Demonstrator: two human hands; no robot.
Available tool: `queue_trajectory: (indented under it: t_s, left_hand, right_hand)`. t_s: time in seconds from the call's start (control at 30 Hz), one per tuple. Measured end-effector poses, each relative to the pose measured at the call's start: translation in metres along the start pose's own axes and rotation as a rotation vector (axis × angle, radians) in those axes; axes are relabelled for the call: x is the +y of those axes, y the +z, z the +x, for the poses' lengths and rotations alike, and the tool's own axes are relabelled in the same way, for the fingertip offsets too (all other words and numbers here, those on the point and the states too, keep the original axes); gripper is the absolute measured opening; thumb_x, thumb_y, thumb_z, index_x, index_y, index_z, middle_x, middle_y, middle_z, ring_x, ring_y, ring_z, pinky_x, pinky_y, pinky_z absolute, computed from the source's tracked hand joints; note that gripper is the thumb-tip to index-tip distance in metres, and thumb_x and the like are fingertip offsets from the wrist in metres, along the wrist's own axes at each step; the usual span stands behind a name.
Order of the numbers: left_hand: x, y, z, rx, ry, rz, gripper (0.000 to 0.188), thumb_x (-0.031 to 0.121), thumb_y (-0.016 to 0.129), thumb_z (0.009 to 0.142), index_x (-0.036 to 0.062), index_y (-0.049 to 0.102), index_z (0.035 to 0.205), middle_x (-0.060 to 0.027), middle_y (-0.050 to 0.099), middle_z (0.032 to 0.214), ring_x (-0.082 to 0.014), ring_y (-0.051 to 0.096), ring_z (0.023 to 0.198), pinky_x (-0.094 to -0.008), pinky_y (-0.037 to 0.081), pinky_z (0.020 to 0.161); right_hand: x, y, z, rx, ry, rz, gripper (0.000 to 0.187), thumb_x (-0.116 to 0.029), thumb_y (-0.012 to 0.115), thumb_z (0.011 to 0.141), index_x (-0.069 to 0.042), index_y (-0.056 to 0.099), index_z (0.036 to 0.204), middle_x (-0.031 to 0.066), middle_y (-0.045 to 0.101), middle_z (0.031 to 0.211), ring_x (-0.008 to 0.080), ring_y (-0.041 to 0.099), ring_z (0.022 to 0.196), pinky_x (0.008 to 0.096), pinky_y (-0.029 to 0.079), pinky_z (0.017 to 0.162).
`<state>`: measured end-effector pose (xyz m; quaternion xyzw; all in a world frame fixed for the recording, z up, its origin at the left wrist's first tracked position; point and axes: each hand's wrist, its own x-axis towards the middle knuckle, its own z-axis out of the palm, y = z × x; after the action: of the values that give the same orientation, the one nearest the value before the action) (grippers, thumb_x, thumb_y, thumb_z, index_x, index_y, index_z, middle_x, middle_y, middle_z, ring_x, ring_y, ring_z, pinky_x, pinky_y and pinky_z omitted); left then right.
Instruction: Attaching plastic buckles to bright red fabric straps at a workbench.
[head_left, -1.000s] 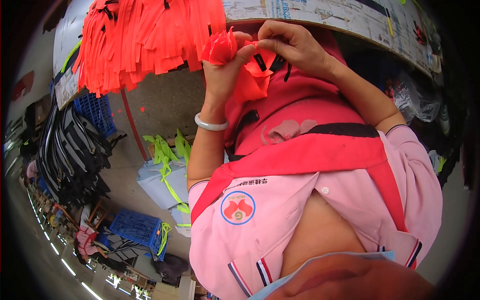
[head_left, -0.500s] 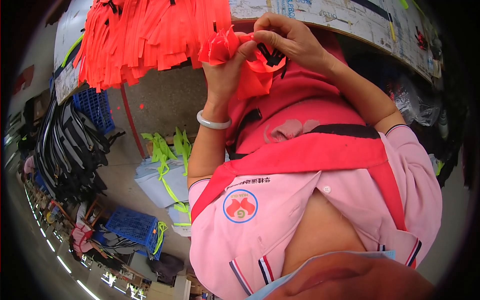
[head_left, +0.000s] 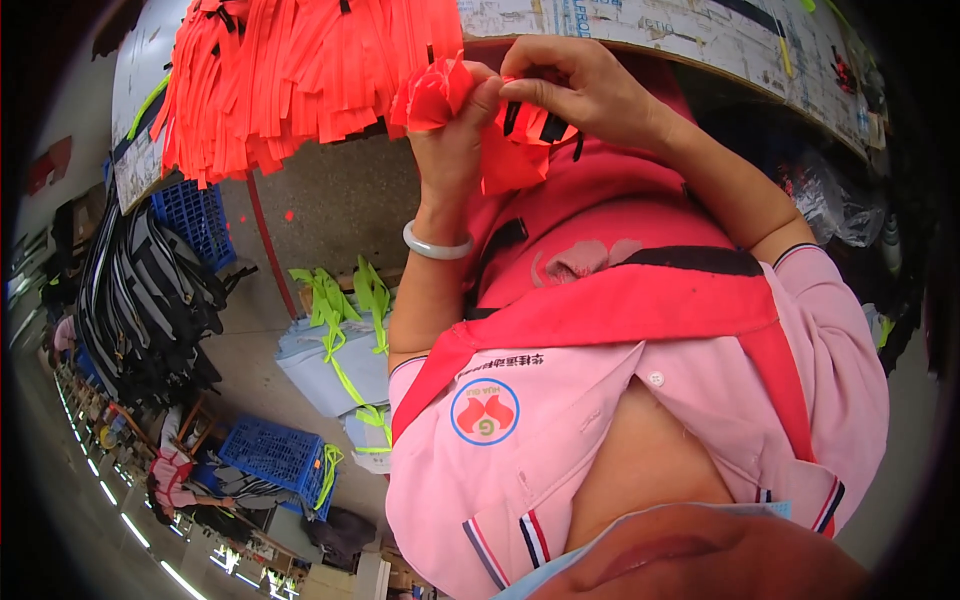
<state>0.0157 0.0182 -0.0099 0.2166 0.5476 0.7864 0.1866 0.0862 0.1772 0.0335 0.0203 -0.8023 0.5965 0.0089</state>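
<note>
My left hand [head_left: 455,125] is closed around a bunch of bright orange-red fabric strips [head_left: 437,95], whose ends fan out above the fist. More of the same cloth hangs below it, in front of my red apron [head_left: 600,215]. Close beside it, my right hand [head_left: 575,85] pinches at the strips, thumb and forefinger pressed together near the left thumb. Black pieces [head_left: 553,127], perhaps buckles or tape ends, show on the cloth just under the right fingers. What exactly sits in the right pinch is hidden.
A thick heap of orange-red strips [head_left: 300,80] hangs over the worktable [head_left: 640,25] edge at left. Below stand light-blue bundles tied with lime straps [head_left: 330,365], blue crates [head_left: 270,450] and hanging black-grey pieces [head_left: 150,300]. A co-worker [head_left: 172,475] is at far lower left.
My right fingers have shifted slightly left, closer to the left thumb, and the black pieces have turned with the cloth. The left hand keeps its hold.
</note>
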Motion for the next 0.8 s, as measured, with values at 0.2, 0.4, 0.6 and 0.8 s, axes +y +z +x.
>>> queue_trajectory:
  t_s: [0.2, 0.4, 0.6, 0.8]
  left_hand:
    - [-0.002, 0.0, -0.012, 0.006, -0.155, 0.017, 0.006, -0.003, 0.067, 0.082, 0.0022, 0.064, 0.082, 0.0022, 0.059, 0.076, -0.0065, 0.054, 0.069, -0.0224, 0.044, 0.062]
    - [0.027, 0.011, -0.002, -0.133, 0.093, 0.043, 0.007, -0.003, 0.067, 0.082, 0.0019, 0.063, 0.086, 0.0017, 0.06, 0.078, -0.0077, 0.056, 0.074, -0.0234, 0.046, 0.066]
    - [0.018, -0.041, 0.006, 0.247, -0.082, -0.133, 0.01, 0.01, 0.064, 0.091, 0.001, 0.061, 0.092, -0.0019, 0.058, 0.078, -0.0086, 0.049, 0.06, -0.0242, 0.042, 0.057]
    - [0.003, -0.071, -0.019, 0.304, -0.184, -0.515, 0.011, 0.013, 0.06, 0.093, 0.003, 0.056, 0.091, -0.003, 0.052, 0.077, -0.0109, 0.045, 0.058, -0.0266, 0.039, 0.057]
  right_hand:
    - [0.019, 0.011, -0.015, 0.012, -0.032, -0.075, 0.011, -0.007, 0.064, 0.087, 0.0, 0.057, 0.091, 0.0095, 0.058, 0.076, 0.0184, 0.056, 0.068, 0.0301, 0.045, 0.062]
    - [0.067, 0.048, -0.03, -0.052, -0.228, -0.215, 0.017, -0.004, 0.058, 0.083, -0.002, 0.058, 0.1, 0.0162, 0.063, 0.09, 0.0338, 0.063, 0.086, 0.0386, 0.049, 0.075]
    - [0.053, 0.005, -0.005, -0.093, -0.02, -0.125, 0.017, -0.013, 0.06, 0.092, 0.0, 0.061, 0.103, 0.0079, 0.062, 0.079, 0.0115, 0.057, 0.066, 0.0271, 0.049, 0.063]
    - [-0.034, -0.031, 0.076, -0.059, -0.006, 0.214, 0.025, -0.033, 0.053, 0.097, -0.011, 0.061, 0.106, -0.005, 0.052, 0.071, 0.0023, 0.04, 0.049, 0.0183, 0.031, 0.042]
